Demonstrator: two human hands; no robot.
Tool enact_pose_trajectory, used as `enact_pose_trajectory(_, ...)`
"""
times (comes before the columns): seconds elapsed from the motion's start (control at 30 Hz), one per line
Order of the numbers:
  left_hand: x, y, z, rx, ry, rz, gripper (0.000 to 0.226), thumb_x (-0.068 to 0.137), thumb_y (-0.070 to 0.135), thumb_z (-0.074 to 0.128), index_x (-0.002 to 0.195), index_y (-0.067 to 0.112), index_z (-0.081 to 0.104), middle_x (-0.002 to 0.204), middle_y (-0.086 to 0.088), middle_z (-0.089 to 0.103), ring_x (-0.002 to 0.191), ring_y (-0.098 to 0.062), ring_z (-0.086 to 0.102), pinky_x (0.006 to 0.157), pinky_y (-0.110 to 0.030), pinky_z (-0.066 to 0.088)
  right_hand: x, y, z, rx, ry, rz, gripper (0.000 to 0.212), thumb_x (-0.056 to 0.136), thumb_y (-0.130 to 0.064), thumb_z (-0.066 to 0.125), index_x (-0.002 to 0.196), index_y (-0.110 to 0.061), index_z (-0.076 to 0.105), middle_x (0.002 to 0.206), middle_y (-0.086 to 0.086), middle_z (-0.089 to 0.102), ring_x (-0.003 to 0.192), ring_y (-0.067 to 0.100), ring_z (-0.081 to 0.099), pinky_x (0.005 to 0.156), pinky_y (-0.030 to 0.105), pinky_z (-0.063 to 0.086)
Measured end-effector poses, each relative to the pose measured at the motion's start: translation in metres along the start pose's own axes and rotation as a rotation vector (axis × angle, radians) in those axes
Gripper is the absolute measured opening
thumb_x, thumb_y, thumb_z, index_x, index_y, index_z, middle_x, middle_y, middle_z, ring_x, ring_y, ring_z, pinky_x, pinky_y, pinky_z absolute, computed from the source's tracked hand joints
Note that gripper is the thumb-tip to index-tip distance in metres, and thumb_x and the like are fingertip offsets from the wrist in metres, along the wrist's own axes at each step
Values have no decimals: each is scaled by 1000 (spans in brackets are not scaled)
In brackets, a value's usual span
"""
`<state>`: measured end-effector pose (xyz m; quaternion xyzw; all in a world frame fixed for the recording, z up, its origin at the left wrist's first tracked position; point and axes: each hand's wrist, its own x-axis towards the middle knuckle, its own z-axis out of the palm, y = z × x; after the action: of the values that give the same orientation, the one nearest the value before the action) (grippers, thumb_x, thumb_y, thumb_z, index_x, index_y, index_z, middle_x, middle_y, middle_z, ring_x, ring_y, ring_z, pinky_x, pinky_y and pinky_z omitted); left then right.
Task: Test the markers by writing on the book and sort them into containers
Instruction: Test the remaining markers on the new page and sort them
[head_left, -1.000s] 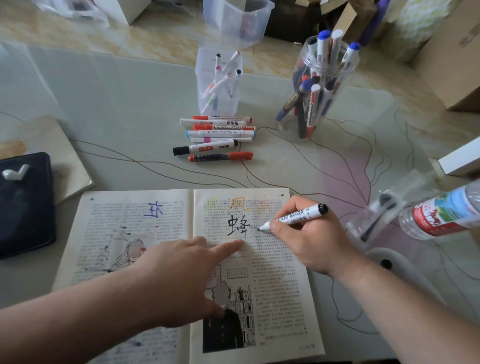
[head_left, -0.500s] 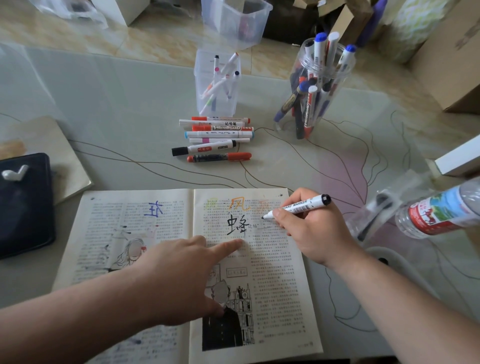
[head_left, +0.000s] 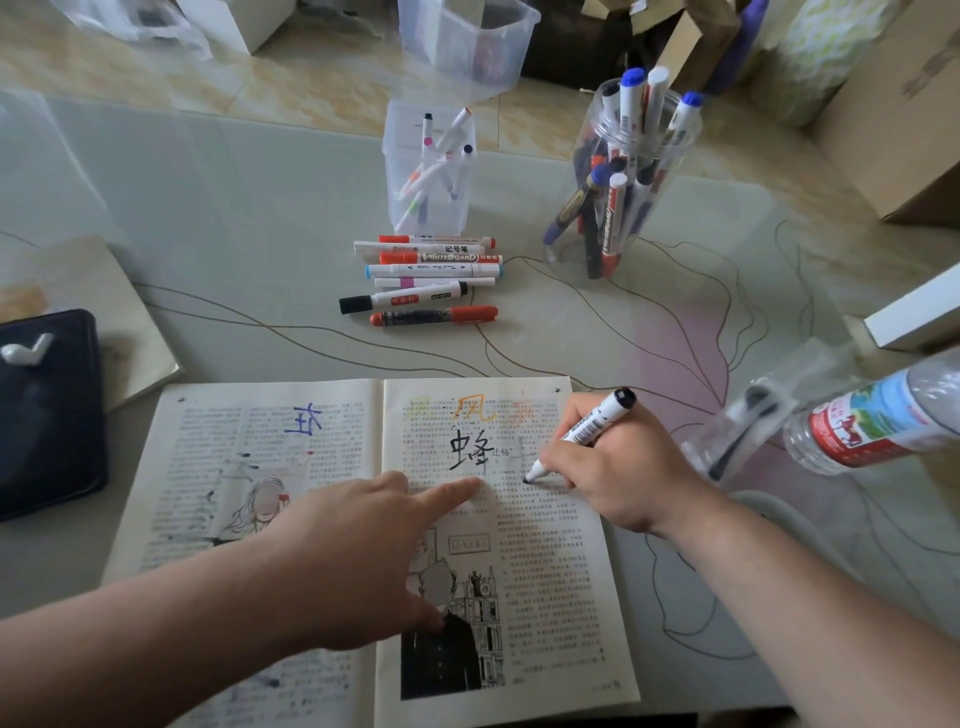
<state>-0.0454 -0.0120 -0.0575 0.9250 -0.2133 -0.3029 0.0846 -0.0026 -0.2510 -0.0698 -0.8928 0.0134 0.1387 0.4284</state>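
Note:
An open book (head_left: 545, 571) lies at the table's near edge, with coloured and black characters written on its pages. My right hand (head_left: 613, 467) grips a white marker with a black end (head_left: 592, 423), its tip touching the right page. My left hand (head_left: 363, 551) lies flat on the book, index finger pointing at the black writing. Several loose markers (head_left: 426, 278) lie in a row beyond the book. Behind them stand a square clear container (head_left: 431, 208) with a few thin markers and a round clear jar (head_left: 631, 182) full of markers.
A water bottle (head_left: 883, 421) lies at the right beside a clear plastic bag (head_left: 748, 431). At the left sit a black case (head_left: 47, 415) and a notebook (head_left: 119, 312). A white box edge (head_left: 914, 317) and cardboard boxes (head_left: 904, 114) are at the right; an empty clear tub (head_left: 467, 41) stands behind.
My right hand lifted the marker off the page, then brought its tip down again lower on the right page. My left hand stayed in place.

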Motion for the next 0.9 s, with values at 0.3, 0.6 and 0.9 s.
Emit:
enact_pose_trajectory(0.3, -8, -2, -26, -481, 157, 27, 95, 87, 22, 61, 148, 52, -5, 89, 27, 57, 74, 3, 55, 66, -13, 45, -16, -29, -12, 706, -81, -120, 8, 77, -9, 70, 71, -14, 67, 63, 12, 66, 66, 29, 62, 54, 24, 46)
enact_pose_trajectory(0.6, -24, 9, -40, -657, 177, 168, 97, 78, 3, 62, 146, 50, 10, 90, 18, 60, 67, -8, 52, 73, -31, 52, -39, -52, -6, 728, -233, -225, 11, 76, -20, 76, 84, -13, 71, 70, 14, 67, 69, 31, 63, 58, 25, 49)
enact_pose_trajectory(0.9, -26, 11, -28, -880, 275, 218, 32, 88, 23, 71, 110, 33, 48, 88, 14, 66, 76, -7, 63, 72, -29, 51, -52, -59, -6, 479, -296, -245, 13, 80, -17, 79, 91, -13, 75, 79, 16, 72, 72, 30, 67, 66, 39, 56)
